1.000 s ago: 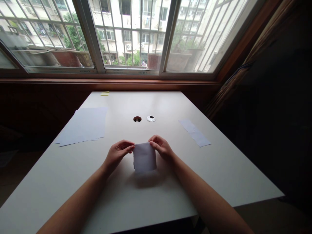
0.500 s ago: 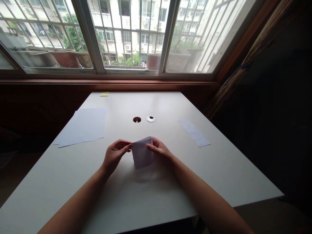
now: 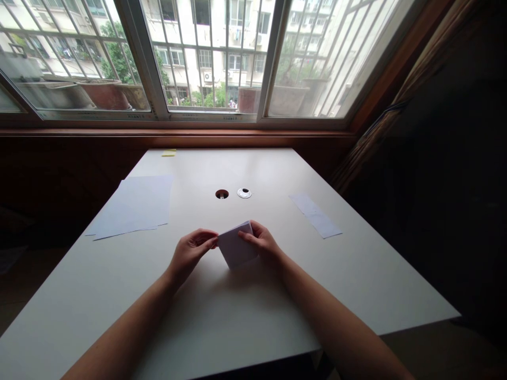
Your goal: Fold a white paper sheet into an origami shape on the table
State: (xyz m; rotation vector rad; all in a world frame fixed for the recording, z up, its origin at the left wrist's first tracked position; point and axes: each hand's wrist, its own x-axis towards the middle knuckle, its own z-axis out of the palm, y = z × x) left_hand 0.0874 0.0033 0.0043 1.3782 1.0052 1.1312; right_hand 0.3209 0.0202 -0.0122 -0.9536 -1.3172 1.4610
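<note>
A folded sheet of white paper [image 3: 238,248] is held up just above the white table [image 3: 222,327], tilted, its top edge sloping up to the right. My right hand [image 3: 261,240] is closed on its upper right part, thumb on the near face and fingers behind. At the upper left corner my left hand [image 3: 196,245] pinches the paper between thumb and fingertips. The layers part slightly along the top edge near the right thumb. The far face of the paper is hidden.
Larger white sheets [image 3: 134,206] lie stacked at the left. Paper strips [image 3: 316,216] rest at the right. Beyond my hands are a round table hole [image 3: 222,194] and its cover ring [image 3: 244,193]. A small yellow item [image 3: 169,153] lies near the far edge.
The folded paper has turned, its lower edge swinging to the right, and now looks flatter. Both hands have shifted slightly right and keep their hold.
</note>
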